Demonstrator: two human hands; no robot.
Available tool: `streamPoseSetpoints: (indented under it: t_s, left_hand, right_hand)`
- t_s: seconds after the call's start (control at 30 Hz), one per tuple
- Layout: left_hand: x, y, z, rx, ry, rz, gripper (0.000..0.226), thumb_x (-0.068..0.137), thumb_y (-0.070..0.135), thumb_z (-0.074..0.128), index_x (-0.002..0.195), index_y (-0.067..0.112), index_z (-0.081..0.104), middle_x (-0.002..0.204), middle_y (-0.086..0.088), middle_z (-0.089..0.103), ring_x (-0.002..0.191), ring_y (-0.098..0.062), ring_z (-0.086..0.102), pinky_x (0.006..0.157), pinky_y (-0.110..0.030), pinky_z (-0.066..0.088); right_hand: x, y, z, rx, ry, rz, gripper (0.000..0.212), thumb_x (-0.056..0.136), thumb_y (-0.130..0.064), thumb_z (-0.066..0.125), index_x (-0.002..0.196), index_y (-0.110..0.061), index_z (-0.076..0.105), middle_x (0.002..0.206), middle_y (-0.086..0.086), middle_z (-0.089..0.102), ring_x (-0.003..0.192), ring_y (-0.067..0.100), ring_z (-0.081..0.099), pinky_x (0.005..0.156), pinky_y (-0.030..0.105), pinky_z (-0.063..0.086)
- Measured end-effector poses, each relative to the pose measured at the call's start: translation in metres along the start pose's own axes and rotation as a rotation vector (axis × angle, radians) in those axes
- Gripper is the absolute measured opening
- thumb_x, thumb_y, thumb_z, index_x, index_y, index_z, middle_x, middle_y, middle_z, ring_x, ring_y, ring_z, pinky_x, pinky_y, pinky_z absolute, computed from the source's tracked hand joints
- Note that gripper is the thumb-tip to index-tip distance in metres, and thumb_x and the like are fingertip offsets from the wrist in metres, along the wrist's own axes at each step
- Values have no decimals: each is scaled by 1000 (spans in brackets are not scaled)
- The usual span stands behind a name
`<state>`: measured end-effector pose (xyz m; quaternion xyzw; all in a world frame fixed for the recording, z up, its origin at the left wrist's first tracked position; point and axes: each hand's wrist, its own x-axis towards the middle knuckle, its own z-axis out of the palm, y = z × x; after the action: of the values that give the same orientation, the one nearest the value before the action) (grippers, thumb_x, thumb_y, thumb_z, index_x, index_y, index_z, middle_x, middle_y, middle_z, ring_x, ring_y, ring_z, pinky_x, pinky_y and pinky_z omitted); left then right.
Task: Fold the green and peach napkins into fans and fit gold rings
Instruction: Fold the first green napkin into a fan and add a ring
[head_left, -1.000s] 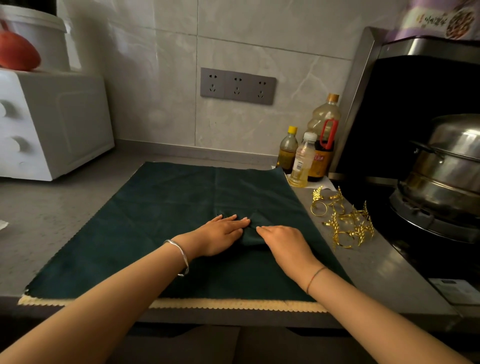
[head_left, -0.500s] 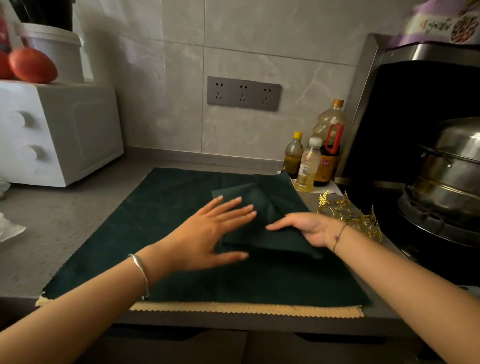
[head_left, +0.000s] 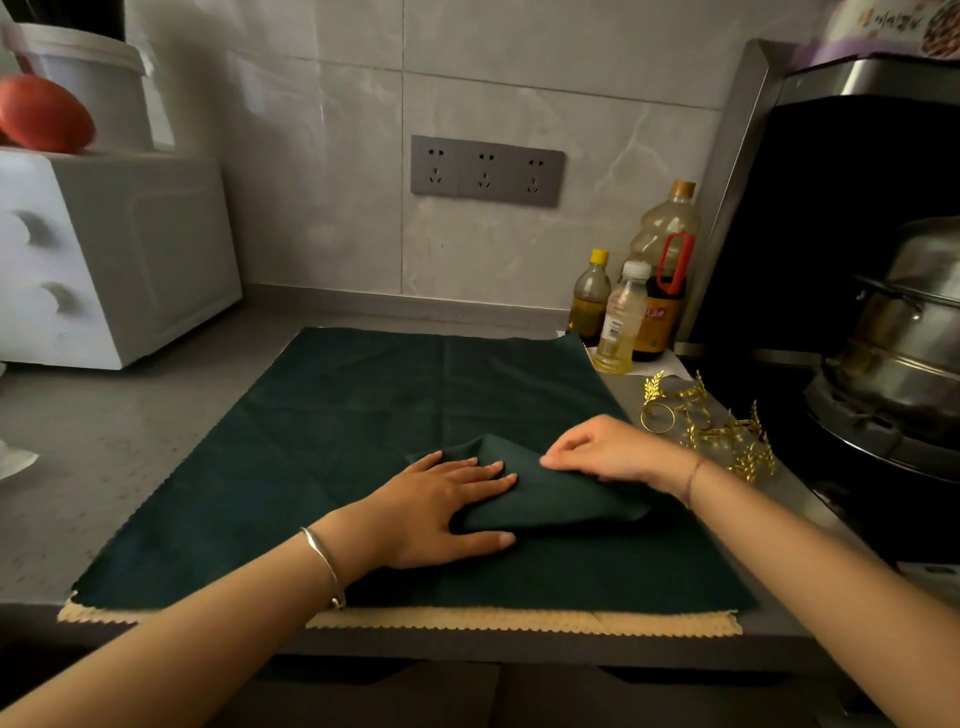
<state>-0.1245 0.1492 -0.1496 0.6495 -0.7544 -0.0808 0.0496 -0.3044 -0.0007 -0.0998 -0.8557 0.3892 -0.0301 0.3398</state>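
Note:
A dark green napkin (head_left: 363, 426) lies spread flat on the grey counter, and a peach napkin (head_left: 519, 621) shows only as a scalloped strip under its near edge. A smaller folded piece of green cloth (head_left: 561, 499) sits on top, right of centre. My left hand (head_left: 441, 506) lies flat with straight fingers pressing the fold's left side. My right hand (head_left: 618, 452) pinches the fold's upper edge with curled fingers. Several gold leaf-shaped rings (head_left: 711, 426) lie in a heap on the counter just right of the cloth.
Three oil bottles (head_left: 634, 306) stand at the back right by the tiled wall. A steel pot (head_left: 914, 332) sits on the stove at the right. A white appliance (head_left: 104, 260) fills the back left, with a red object (head_left: 44, 114) on top.
The folded green piece was raised and turned over half a second ago; it has since come down flatter. My left hand went from hovering spread above the cloth to pressing on it.

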Motion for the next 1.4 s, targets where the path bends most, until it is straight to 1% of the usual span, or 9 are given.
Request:
streamPoseSetpoints:
  t_s: [0.13, 0.23, 0.33, 0.57, 0.73, 0.83, 1.13, 1.27, 1.4]
  left_hand:
    - [1, 3, -1, 49, 27, 1, 71, 86, 72, 31, 148, 44, 11, 156, 19, 9, 144, -1, 5, 115, -30, -8]
    - [2, 4, -2, 102, 54, 19, 71, 86, 73, 31, 148, 44, 11, 157, 16, 12, 144, -3, 9, 113, -28, -9]
    - [4, 9, -5, 103, 33, 39, 68, 86, 73, 32, 146, 50, 9, 157, 9, 15, 144, -9, 13, 114, -29, -5]
    - [3, -4, -13, 14, 144, 108, 53, 87, 55, 53, 137, 42, 42, 143, 14, 45, 129, -3, 42, 112, -24, 28]
    - [12, -23, -16, -296, 336, -50, 35, 74, 64, 59, 87, 33, 67, 79, 10, 68, 69, -4, 63, 64, -27, 51]
    - [28, -27, -20, -384, 446, -141, 49, 69, 66, 60, 86, 21, 67, 74, 4, 68, 63, -11, 63, 61, -36, 54]
    - [44, -31, -19, -207, 434, -332, 56, 72, 59, 69, 116, 27, 54, 109, 5, 64, 94, -14, 62, 77, -29, 53]
    - [41, -19, -24, 12, 502, -94, 58, 86, 47, 61, 138, 29, 43, 131, 4, 52, 121, -15, 48, 99, -29, 41]
    - [43, 8, -26, 65, 263, 129, 63, 84, 62, 52, 139, 33, 42, 139, 10, 48, 131, -8, 40, 113, -28, 25]
  right_hand:
    - [-41, 12, 11, -303, 368, -392, 18, 87, -36, 61, 104, -32, 67, 103, -20, 64, 88, -7, 56, 77, 5, 42]
    - [-64, 17, 22, -557, 257, -533, 33, 89, -45, 55, 121, -35, 60, 112, -28, 52, 106, -11, 46, 89, 0, 29]
    - [-63, 32, 30, -613, 285, -574, 37, 88, -44, 56, 122, -32, 61, 116, -19, 61, 108, -3, 54, 91, 15, 44]
    - [-53, 41, 42, -491, 417, -555, 25, 83, -35, 56, 105, -29, 68, 97, -18, 65, 91, -2, 56, 76, 19, 50]
    - [-41, 42, 35, -92, 427, -344, 21, 82, -27, 71, 102, -21, 70, 87, -15, 64, 75, -9, 57, 67, 3, 42]
    - [-31, 40, 31, 108, 398, -237, 24, 78, -22, 74, 101, -13, 69, 85, -3, 65, 73, 3, 60, 65, 7, 47]
    - [-20, 36, 24, -117, 338, -123, 21, 80, -36, 71, 93, -23, 63, 79, -10, 60, 57, 0, 49, 53, 10, 37]
    - [-18, 28, 19, -238, 292, -49, 28, 80, -45, 68, 94, -23, 56, 76, -7, 64, 68, 7, 59, 65, 25, 52]
    - [-17, 22, 19, -244, 287, -10, 30, 80, -42, 69, 88, -20, 50, 74, -3, 62, 68, 13, 58, 66, 31, 49]
